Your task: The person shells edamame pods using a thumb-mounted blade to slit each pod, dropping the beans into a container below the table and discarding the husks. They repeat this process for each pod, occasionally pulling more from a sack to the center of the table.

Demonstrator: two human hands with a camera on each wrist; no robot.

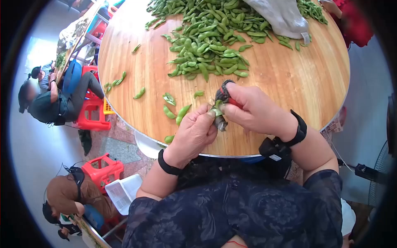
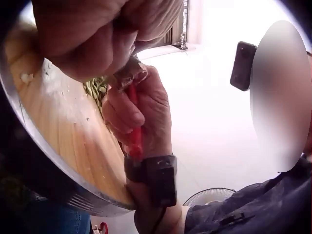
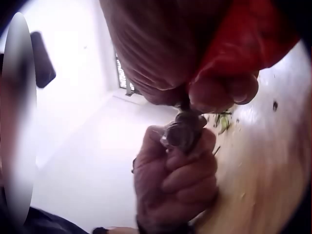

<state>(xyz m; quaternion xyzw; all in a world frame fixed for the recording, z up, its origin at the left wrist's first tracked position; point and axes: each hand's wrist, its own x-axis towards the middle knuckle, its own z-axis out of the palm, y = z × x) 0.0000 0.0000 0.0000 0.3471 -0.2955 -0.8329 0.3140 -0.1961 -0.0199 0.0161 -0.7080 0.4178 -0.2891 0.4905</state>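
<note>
My left hand (image 1: 194,130) pinches a stubby grey-green piece (image 1: 220,120) between thumb and fingers, close over the table edge. In the right wrist view the piece (image 3: 181,135) shows a round, greyish end. My right hand (image 1: 258,109) meets it from the other side, gripping a red-handled tool (image 2: 134,122); the tool's working end is hidden. A dark knobbly band (image 1: 223,91) sits at the right index finger. Loose green soybean pods (image 1: 182,113) lie just beyond the left hand.
A large heap of soybean pods (image 1: 206,45) covers the far middle of the round wooden table (image 1: 297,99). A pale cloth bag (image 1: 281,18) rests on the heap's right side. Red stools (image 1: 93,115) and seated people are at left; a fan (image 1: 378,165) stands at right.
</note>
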